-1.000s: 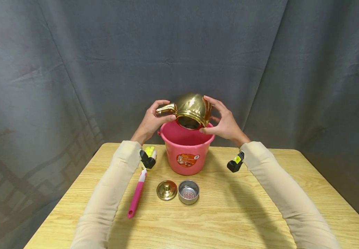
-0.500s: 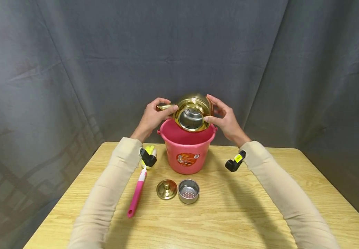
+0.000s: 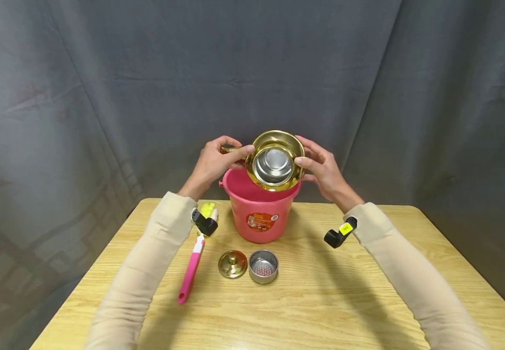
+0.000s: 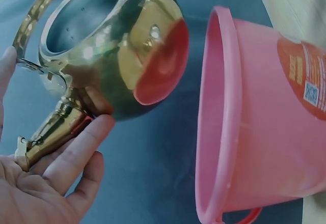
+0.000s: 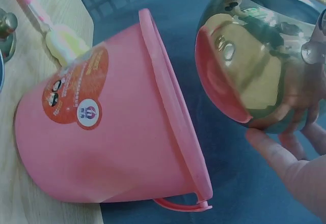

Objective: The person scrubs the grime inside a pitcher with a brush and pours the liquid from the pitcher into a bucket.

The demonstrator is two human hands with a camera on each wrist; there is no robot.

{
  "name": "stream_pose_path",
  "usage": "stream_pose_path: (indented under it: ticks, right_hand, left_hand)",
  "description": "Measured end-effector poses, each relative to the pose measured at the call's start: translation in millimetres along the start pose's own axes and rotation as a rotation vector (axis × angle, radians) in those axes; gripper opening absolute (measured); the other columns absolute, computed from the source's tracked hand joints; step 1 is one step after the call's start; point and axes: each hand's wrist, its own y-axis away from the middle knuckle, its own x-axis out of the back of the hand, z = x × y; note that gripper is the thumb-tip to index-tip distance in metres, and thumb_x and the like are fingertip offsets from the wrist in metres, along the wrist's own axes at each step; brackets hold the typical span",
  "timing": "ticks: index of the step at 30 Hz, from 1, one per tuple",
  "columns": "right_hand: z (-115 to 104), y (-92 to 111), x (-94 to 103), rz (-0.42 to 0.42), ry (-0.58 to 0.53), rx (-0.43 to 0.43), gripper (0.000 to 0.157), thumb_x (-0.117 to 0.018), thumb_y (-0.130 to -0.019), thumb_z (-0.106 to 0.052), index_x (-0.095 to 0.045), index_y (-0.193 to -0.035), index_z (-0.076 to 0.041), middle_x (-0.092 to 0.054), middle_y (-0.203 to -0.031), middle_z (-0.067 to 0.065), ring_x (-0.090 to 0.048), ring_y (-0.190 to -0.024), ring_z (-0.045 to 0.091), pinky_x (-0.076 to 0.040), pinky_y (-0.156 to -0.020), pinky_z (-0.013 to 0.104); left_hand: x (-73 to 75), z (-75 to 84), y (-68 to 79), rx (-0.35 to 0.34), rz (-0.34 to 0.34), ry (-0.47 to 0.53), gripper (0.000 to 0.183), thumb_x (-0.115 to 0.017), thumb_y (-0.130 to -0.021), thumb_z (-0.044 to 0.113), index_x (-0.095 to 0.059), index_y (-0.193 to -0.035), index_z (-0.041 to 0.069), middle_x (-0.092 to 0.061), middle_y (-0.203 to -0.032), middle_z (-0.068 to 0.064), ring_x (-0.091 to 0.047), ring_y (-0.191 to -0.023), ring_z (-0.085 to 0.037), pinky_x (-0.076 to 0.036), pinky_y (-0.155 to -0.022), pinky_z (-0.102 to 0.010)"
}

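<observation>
A shiny gold kettle (image 3: pixel 274 165) is tilted above the pink bucket (image 3: pixel 240 216), its round lidless mouth facing the head camera and its silvery inside showing. My left hand (image 3: pixel 215 163) holds it at the spout (image 4: pixel 56 137); the left thumb reaches toward the handle (image 4: pixel 33 23). On the opposite side, my right hand (image 3: pixel 328 170) grips the round body, with the thumb near the mouth's rim in the head view. In both wrist views the kettle hangs apart from the bucket's rim (image 4: pixel 232 107).
A gold lid (image 3: pixel 232 264) and a metal strainer cup (image 3: pixel 263 267) sit side by side before the bucket. To their left lies a pink-handled brush (image 3: pixel 189 272) with a yellow and white sponge head (image 3: pixel 208 211). Grey curtains (image 3: pixel 235 63) hang behind the wooden table (image 3: pixel 305 301).
The kettle has turned: its mouth tipped down toward the bucket a second ago and now faces the head camera. Both hands turned with it, and the right hand shifted slightly rightward.
</observation>
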Motion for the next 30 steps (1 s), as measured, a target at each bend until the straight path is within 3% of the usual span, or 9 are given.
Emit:
stream_pose_path:
  ticks: [5, 16, 23, 26, 30]
  right_hand:
    - [-9, 12, 0.3, 0.006, -0.034, -0.034, 0.051, -0.061, -0.080, -0.018, -0.047, -0.129, -0.013, -0.047, -0.121, 0.014, -0.050, -0.100, 0.027, -0.049, -0.068, 0.043]
    - [-18, 44, 9.6, -0.009, 0.008, -0.105, 0.051, -0.052, -0.085, -0.023, -0.041, -0.133, -0.011, -0.036, -0.134, 0.008, -0.037, -0.116, 0.025, -0.041, -0.076, 0.056]
    - [-22, 65, 10.4, 0.012, 0.005, -0.196, 0.053, -0.050, -0.087, -0.027, -0.037, -0.135, -0.011, -0.036, -0.132, 0.011, -0.040, -0.109, 0.030, -0.047, -0.073, 0.047]
    - [-22, 74, 12.4, 0.020, -0.006, -0.217, 0.053, -0.049, -0.087, -0.027, -0.037, -0.136, -0.011, -0.038, -0.127, 0.013, -0.042, -0.104, 0.030, -0.047, -0.072, 0.047]
    - [-21, 85, 16.7, 0.023, -0.019, -0.236, 0.052, -0.047, -0.088, -0.027, -0.036, -0.135, -0.009, -0.038, -0.126, 0.014, -0.040, -0.107, 0.032, -0.045, -0.074, 0.050]
  left_hand:
    - [-4.0, 7.2, 8.4, 0.001, -0.023, -0.056, 0.064, -0.069, -0.059, 0.061, -0.055, -0.097, 0.012, -0.065, -0.086, -0.006, -0.065, -0.071, -0.019, -0.049, -0.070, -0.031]
    - [-17.9, 14.9, 29.6, -0.049, -0.107, -0.078, 0.058, -0.070, -0.061, 0.058, -0.056, -0.092, 0.011, -0.066, -0.082, -0.002, -0.065, -0.069, -0.022, -0.050, -0.069, -0.033]
    - [-24.6, 10.7, 40.1, -0.007, -0.155, -0.144, 0.059, -0.066, -0.061, 0.064, -0.056, -0.093, 0.015, -0.065, -0.085, 0.001, -0.065, -0.070, -0.019, -0.047, -0.073, -0.033]
    - [-28.7, 9.0, 44.2, -0.021, -0.186, -0.145, 0.056, -0.066, -0.064, 0.061, -0.056, -0.094, 0.015, -0.064, -0.086, 0.000, -0.065, -0.069, -0.018, -0.048, -0.071, -0.033]
    - [-35.2, 5.7, 47.6, -0.090, -0.241, -0.114, 0.041, -0.061, -0.079, 0.047, -0.055, -0.094, 0.010, -0.063, -0.087, -0.004, -0.065, -0.067, -0.021, -0.050, -0.067, -0.030]
